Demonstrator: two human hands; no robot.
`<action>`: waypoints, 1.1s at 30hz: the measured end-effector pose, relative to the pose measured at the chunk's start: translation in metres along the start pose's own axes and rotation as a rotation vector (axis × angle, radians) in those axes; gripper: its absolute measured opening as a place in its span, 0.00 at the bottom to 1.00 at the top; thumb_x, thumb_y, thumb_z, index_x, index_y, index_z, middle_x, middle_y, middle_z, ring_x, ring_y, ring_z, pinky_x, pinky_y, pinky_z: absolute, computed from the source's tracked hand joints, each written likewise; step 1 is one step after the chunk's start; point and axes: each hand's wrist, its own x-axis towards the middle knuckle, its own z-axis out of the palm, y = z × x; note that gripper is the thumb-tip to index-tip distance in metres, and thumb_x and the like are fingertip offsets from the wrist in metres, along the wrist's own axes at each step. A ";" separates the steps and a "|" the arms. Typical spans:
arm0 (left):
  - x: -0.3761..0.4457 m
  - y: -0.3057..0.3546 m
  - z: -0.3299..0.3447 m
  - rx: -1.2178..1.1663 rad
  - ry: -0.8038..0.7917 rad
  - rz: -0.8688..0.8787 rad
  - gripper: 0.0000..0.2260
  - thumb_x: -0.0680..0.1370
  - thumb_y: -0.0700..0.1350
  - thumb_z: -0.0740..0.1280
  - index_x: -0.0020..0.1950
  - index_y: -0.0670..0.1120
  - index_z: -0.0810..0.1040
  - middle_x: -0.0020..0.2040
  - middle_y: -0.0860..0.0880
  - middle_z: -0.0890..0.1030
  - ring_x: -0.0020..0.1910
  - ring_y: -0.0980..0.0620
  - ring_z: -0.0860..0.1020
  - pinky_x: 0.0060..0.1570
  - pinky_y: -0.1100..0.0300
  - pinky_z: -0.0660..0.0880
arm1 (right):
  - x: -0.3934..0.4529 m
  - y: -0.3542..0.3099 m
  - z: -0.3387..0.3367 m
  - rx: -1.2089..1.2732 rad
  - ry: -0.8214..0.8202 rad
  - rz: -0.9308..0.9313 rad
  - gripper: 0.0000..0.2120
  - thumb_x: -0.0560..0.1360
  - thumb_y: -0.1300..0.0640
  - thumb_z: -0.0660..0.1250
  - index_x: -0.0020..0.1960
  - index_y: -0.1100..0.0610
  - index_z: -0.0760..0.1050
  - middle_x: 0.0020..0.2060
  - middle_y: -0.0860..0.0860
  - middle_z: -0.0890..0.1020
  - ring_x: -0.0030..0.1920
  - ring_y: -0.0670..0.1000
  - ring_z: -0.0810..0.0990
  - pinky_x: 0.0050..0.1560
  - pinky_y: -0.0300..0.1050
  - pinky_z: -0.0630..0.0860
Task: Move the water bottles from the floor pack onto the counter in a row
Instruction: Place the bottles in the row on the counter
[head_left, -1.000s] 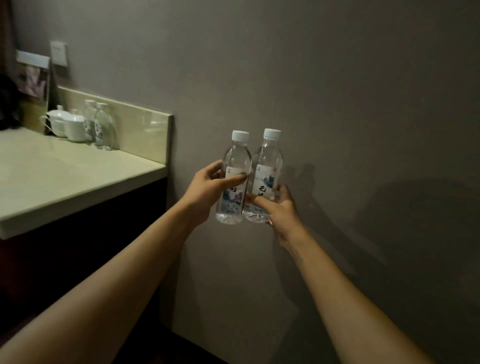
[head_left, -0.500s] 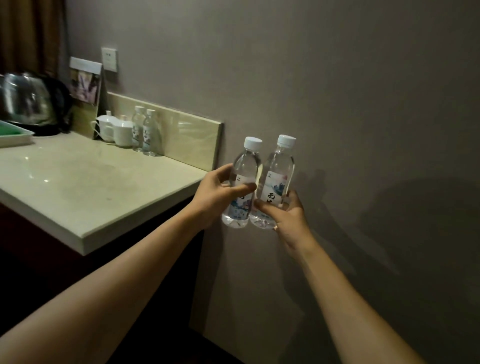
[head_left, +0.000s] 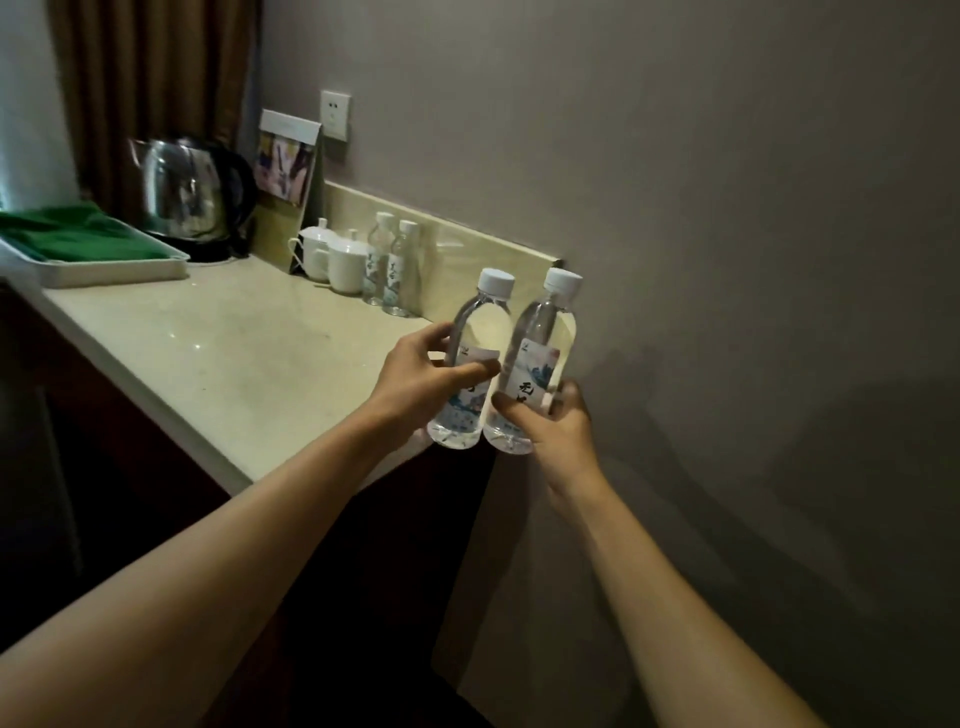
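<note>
I hold two clear, white-capped water bottles upright, side by side and touching. My left hand (head_left: 415, 382) grips the left bottle (head_left: 480, 332) around its label. My right hand (head_left: 550, 426) grips the right bottle (head_left: 545, 338) near its base. Both bottles hang in the air at the right end of the pale stone counter (head_left: 208, 358), about over its corner. Two more bottles (head_left: 389, 265) stand together on the counter against the backsplash. The floor pack is out of view.
Two white lidded cups (head_left: 332, 257) stand left of the counter bottles. Behind them are a card stand (head_left: 285, 161), a steel kettle (head_left: 187, 192) and a white tray with a green cloth (head_left: 88, 244). A grey wall (head_left: 727, 260) bounds the right.
My view has swung left, showing more of the counter. Both hands have carried the two bottles leftward, from beside the wall to over the counter's right end.
</note>
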 end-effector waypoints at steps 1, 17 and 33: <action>0.007 -0.004 -0.007 0.004 0.009 -0.002 0.21 0.70 0.41 0.77 0.62 0.45 0.80 0.54 0.45 0.82 0.48 0.49 0.83 0.47 0.56 0.81 | 0.008 0.004 0.008 -0.009 -0.013 -0.005 0.24 0.68 0.64 0.76 0.60 0.60 0.72 0.48 0.55 0.85 0.48 0.53 0.85 0.45 0.45 0.81; 0.166 -0.089 -0.072 0.127 0.011 -0.047 0.18 0.71 0.40 0.75 0.60 0.43 0.79 0.51 0.48 0.84 0.48 0.50 0.83 0.45 0.60 0.81 | 0.176 0.082 0.085 -0.212 0.012 0.011 0.28 0.65 0.58 0.79 0.57 0.50 0.65 0.48 0.48 0.79 0.52 0.52 0.82 0.56 0.55 0.79; 0.284 -0.158 -0.136 0.125 -0.257 0.108 0.28 0.70 0.47 0.76 0.68 0.44 0.73 0.58 0.49 0.81 0.53 0.54 0.81 0.52 0.59 0.80 | 0.236 0.105 0.159 -0.340 0.197 0.025 0.27 0.69 0.60 0.76 0.63 0.50 0.67 0.51 0.44 0.79 0.49 0.40 0.79 0.44 0.34 0.75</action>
